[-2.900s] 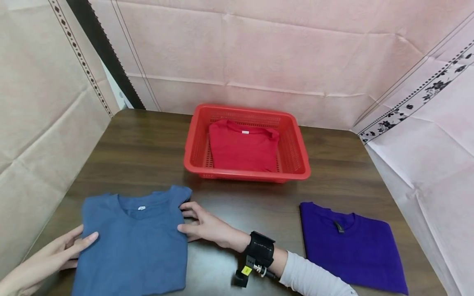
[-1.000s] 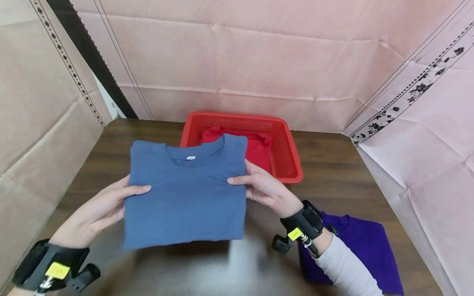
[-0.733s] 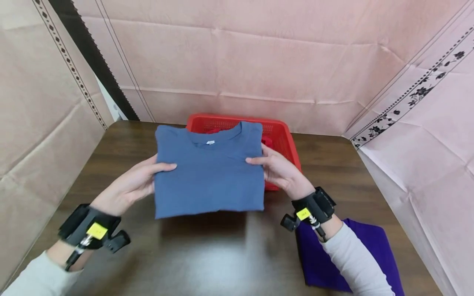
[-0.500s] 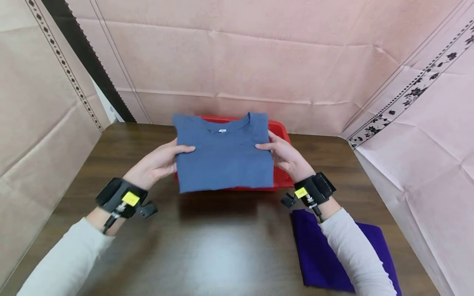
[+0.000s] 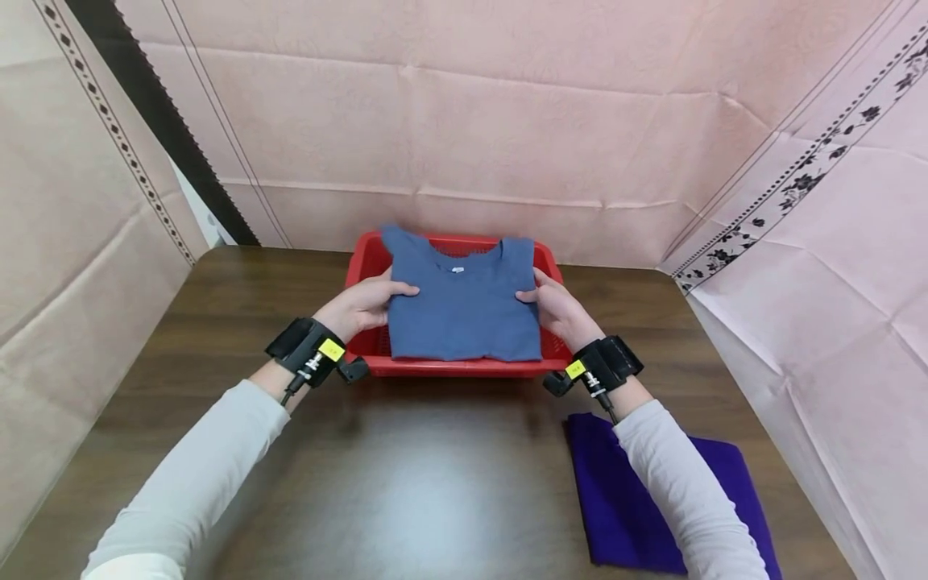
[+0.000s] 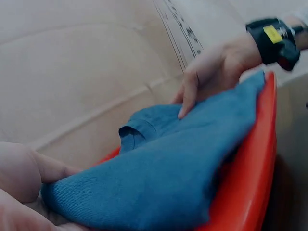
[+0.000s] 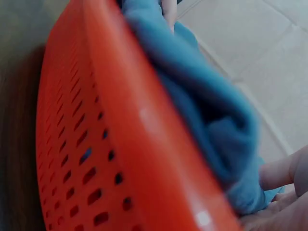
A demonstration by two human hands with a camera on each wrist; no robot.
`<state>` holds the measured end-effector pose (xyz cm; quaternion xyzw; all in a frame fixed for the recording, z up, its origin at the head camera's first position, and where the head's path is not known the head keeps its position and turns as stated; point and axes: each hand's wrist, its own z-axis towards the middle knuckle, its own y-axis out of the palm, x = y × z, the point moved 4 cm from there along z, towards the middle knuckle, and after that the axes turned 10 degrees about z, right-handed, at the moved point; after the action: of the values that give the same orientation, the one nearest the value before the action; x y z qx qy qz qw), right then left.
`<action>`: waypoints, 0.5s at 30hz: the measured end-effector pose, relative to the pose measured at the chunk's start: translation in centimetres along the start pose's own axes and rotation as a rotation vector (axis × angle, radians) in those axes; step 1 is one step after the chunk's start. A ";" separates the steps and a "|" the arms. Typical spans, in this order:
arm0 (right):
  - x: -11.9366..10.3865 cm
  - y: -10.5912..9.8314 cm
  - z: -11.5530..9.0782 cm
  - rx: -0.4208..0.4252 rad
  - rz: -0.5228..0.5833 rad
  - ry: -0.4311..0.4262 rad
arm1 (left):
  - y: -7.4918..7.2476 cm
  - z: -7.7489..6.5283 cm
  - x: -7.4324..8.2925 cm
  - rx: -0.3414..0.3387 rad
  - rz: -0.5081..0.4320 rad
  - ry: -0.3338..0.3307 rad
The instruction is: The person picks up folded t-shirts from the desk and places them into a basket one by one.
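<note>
A folded blue T-shirt [image 5: 464, 314] lies within the rim of the red plastic basket [image 5: 464, 369], held at both sides. My left hand [image 5: 368, 303] grips its left edge, thumb on top and fingers beneath. On the opposite edge my right hand [image 5: 561, 308] pinches the cloth the same way. The left wrist view shows the shirt [image 6: 159, 178] sloping over the basket wall [image 6: 250, 178]. In the right wrist view the shirt's folded side [image 7: 192, 86] hangs just inside the basket rim [image 7: 144, 115]. The red shirt seen earlier in the basket is hidden beneath the blue one.
A folded purple T-shirt [image 5: 631, 499] lies on the wooden table [image 5: 435, 483] at the right, partly under my right forearm. Pale patterned cloth [image 5: 507, 145] hangs behind the basket and along both sides.
Both hands have lifted the blue T-shirt from the table's left front, carried it forward and to the right, and lowered it into the basket over the red shirt.
</note>
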<state>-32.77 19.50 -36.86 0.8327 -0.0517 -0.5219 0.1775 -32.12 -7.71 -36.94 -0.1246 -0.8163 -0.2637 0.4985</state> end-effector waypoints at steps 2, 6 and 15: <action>0.4 -0.4 0.3 0.017 -0.004 0.002 | 0.0 0.4 -0.4 0.014 0.024 -0.023; 1.1 -0.6 0.3 0.017 -0.005 0.015 | -0.4 1.3 -1.3 0.053 0.077 -0.076; 1.1 -0.4 -0.6 0.043 -0.235 -0.074 | -1.6 0.4 -0.8 0.209 0.296 -0.103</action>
<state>-31.76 19.74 -37.72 0.8168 0.0287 -0.5684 0.0951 -32.84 -8.79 -38.27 -0.2041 -0.8365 -0.0946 0.4997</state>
